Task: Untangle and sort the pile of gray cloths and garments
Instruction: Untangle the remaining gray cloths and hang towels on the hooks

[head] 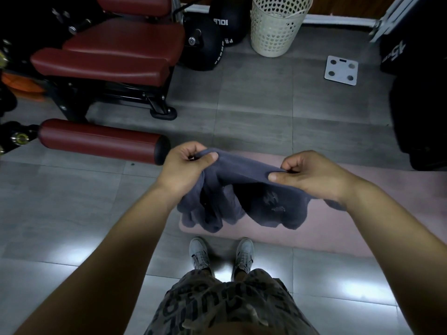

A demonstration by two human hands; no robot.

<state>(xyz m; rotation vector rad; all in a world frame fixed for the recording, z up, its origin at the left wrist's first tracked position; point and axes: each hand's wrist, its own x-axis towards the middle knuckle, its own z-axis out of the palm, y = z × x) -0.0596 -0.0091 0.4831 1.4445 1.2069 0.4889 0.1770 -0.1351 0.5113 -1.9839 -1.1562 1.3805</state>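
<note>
Patterned shorts (225, 303) fill the bottom edge, w/ 2 gray shoes (199, 252) beyond them on the tile. I count 2 hands and 1 gray cloth (244, 189). L hand (183, 165) and R hand (312, 175) each pinch its top edge betw thumb and curled fingers, so it stretches betw them and hangs bunched over 1 pink mat (338, 226) (can't tell if it touches). Farther off: 1 white basket (275, 27), 1 scale (342, 70), and a black ball (229, 20) marked approx "10LB".

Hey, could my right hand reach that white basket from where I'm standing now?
Probably not: the right hand pinches the gray cloth, and the basket stands far off across the floor.
</note>
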